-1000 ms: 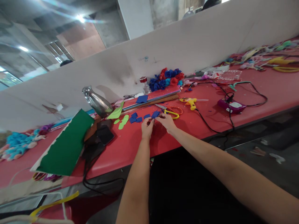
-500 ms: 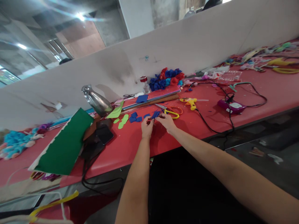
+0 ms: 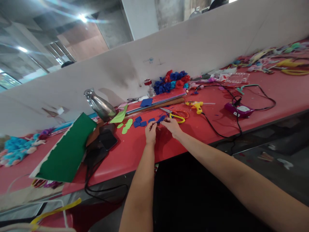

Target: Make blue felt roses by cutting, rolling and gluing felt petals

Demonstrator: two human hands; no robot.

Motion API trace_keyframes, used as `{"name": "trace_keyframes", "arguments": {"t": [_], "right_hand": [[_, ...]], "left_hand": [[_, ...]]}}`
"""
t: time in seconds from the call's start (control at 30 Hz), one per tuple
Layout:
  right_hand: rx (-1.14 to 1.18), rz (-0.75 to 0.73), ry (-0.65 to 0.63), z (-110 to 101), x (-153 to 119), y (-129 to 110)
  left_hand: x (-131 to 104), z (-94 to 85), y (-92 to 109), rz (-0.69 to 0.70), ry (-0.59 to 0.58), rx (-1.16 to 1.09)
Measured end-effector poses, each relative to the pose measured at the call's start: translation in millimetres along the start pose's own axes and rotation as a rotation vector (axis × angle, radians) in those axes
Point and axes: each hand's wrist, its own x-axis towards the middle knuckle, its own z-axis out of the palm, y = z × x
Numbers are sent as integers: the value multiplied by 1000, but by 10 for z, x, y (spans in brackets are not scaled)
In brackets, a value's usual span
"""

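Between my two hands is a small blue felt piece [image 3: 161,119], crumpled or folded, held just above the red table. My left hand [image 3: 151,130] pinches its left end. The fingers of my right hand [image 3: 172,125] are closed on its right side, and they hide part of it. Left of my hands lie several cut blue felt pieces [image 3: 138,121], with light green cutouts [image 3: 127,126] beyond them. Scissors with yellow handles [image 3: 177,118] rest right behind my right hand.
A yellow glue gun [image 3: 198,107] with a black cord lies to the right, near a purple box [image 3: 239,110]. A steel jug [image 3: 100,104] and a green sheet [image 3: 65,151] stand left. Blue and red felt flowers [image 3: 172,80] are heaped at the back, beside a red-capped glass jar [image 3: 150,87].
The blue felt piece looks narrower and more bunched between my fingers. My left hand has shifted very slightly left; the things on the table have stayed put.
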Motion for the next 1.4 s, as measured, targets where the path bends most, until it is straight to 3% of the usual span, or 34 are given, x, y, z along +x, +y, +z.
{"name": "trace_keyframes", "arguments": {"t": [0.4, 0.57, 0.87, 1.0, 1.17, 1.4], "right_hand": [[28, 0, -20, 9, -17, -35], [42, -2, -49, 14, -17, -44], [31, -21, -50, 47, 20, -35], [32, -62, -75, 21, 47, -118], [24, -148, -52, -167, 19, -193], [-15, -163, -62, -358, -14, 67]], "left_hand": [[-2, -23, -2, -58, 29, -56], [13, -2, -15, 6, -49, 17], [-12, 2, 21, -42, -57, 20], [-51, 101, 51, -105, 1, -146], [-77, 283, 57, -274, 54, -436], [-87, 347, 35, -344, 115, -570]]}}
